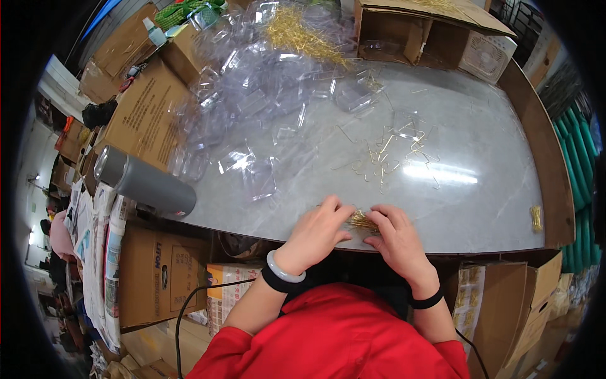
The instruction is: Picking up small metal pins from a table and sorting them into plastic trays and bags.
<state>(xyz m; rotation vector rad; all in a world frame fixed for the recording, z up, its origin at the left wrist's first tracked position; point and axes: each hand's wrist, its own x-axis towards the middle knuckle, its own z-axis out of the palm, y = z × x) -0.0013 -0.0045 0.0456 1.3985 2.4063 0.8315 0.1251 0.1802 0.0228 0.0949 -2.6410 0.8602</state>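
At the near edge of the grey table (pixel 454 208), both hands close on a small bundle of gold wire hooks (pixel 362 220). My left hand (pixel 317 232) has its curled fingers and thumb at the bundle's left end. On the other end, my right hand (pixel 399 239) grips with fingers bent over it; part of the bundle is hidden under them. Farther off, several loose gold wire hooks (pixel 385 158) lie scattered. A second gold bundle (pixel 536 218), narrowed at its middle, rests near the table's right edge.
Clear plastic boxes (pixel 259 82) are heaped at the back left, with a tangle of gold hooks (pixel 297 35) on top. A grey bottle (pixel 148 183) lies tilted at the left edge. Cardboard boxes (pixel 404 38) stand behind; a cardboard wall (pixel 543 158) borders the right.
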